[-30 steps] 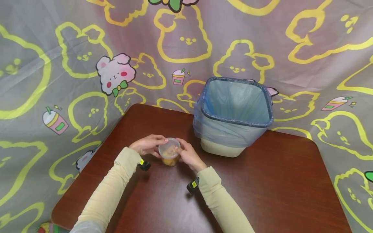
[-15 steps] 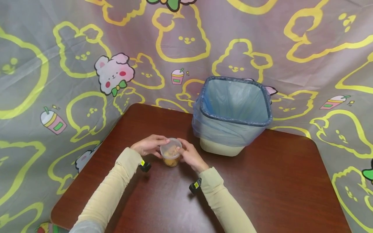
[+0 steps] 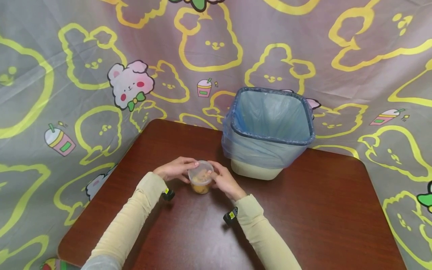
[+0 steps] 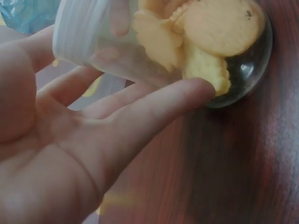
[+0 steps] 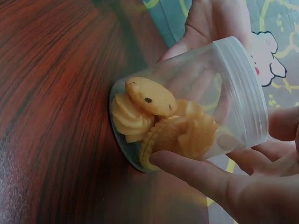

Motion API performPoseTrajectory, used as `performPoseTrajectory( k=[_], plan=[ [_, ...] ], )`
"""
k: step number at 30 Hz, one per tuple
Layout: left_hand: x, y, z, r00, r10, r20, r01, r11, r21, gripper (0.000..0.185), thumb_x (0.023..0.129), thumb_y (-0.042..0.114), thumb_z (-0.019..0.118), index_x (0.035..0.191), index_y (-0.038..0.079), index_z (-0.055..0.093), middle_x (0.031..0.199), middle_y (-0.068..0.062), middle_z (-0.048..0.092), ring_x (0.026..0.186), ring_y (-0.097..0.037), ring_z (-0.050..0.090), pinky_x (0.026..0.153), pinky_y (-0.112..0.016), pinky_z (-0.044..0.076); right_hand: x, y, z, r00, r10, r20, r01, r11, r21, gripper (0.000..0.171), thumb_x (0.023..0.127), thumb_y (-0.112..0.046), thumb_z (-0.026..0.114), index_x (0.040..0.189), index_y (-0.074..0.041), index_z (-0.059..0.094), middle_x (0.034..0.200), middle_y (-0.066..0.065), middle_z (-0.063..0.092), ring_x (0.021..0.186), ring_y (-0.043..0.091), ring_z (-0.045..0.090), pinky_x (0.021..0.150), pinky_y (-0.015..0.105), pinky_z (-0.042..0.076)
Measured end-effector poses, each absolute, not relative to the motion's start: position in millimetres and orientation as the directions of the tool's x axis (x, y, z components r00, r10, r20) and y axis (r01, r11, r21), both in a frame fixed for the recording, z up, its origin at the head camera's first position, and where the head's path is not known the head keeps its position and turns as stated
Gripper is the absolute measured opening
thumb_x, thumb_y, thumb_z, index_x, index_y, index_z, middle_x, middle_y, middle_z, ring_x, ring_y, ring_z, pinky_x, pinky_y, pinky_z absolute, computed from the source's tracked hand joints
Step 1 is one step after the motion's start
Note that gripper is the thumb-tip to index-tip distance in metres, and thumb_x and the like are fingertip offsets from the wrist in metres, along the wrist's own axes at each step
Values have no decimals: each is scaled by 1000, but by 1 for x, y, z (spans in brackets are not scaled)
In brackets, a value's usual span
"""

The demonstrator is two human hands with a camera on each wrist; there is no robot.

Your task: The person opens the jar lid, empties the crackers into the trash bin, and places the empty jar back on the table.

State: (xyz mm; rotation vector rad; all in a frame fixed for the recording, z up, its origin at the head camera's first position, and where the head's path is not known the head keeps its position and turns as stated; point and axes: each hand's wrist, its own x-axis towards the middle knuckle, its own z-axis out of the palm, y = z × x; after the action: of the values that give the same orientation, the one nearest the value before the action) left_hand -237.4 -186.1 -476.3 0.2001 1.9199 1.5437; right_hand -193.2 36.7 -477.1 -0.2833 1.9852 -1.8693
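Observation:
A clear plastic jar (image 3: 200, 183) of cookies stands upright at the table surface, between both hands in the head view. Its frosted lid (image 5: 243, 91) is on. Several golden cookies (image 5: 149, 95), some round, some ridged, lie in its lower part. From the left, my left hand (image 3: 175, 168) holds the jar with the thumb at the lid's edge and fingers along the wall. My right hand (image 3: 225, 180) grips the other side, its thumb up at the lid. In the left wrist view, a finger (image 4: 154, 112) lies against the wall near the base.
A cream bin (image 3: 256, 170) lined with a translucent blue bag (image 3: 263, 150) stands behind and right of the jar. The brown wooden table (image 3: 303, 217) has rounded corners. A patterned cloth (image 3: 216, 37) hangs behind and at the sides.
Both hands and the jar have shifted slightly to the right along the table. The hold on the jar looks much the same, and the lid stays on.

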Motion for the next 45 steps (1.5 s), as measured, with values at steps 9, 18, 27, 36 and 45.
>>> performPoseTrajectory(
  k=[9,18,27,36,45],
  plan=[
    [-238,-180,-473,-750,513,-418,-272,336,902,46,99,32,52,131,-2,49,123,-22,60,106,-33,65,84,-53,54,-196,45,-485,-897,-414,-153,131,82,-988,44,100,-7,44,144,-8,42,142,21,47,110,30,57,86,59,51],
    [-236,-174,-469,-720,542,-433,-267,359,894,45,100,31,51,131,-2,49,127,-25,58,111,-34,64,85,-55,53,-195,55,-483,-885,-443,-144,105,112,-988,42,101,-7,41,143,-10,44,143,16,46,113,29,55,84,53,53],
    [-234,-167,-473,-699,561,-444,-272,367,890,44,101,32,49,131,-1,49,129,-22,58,116,-33,61,86,-55,53,-192,62,-482,-879,-447,-165,128,112,-985,43,101,-8,41,145,-8,41,146,18,41,116,29,54,87,53,53],
    [-231,-157,-467,-659,607,-444,-237,393,889,46,102,33,46,134,0,49,134,-22,55,124,-36,55,87,-57,51,-191,75,-484,-872,-454,-182,140,125,-982,42,102,-10,42,144,-12,43,148,15,41,123,33,50,90,52,51],
    [-231,-149,-469,-626,637,-450,-251,382,889,45,101,32,48,133,0,50,131,-22,58,122,-35,57,83,-56,53,-191,86,-484,-852,-488,-189,135,144,-980,41,103,-12,40,144,-11,42,147,15,40,126,34,49,91,53,50]
  ],
)
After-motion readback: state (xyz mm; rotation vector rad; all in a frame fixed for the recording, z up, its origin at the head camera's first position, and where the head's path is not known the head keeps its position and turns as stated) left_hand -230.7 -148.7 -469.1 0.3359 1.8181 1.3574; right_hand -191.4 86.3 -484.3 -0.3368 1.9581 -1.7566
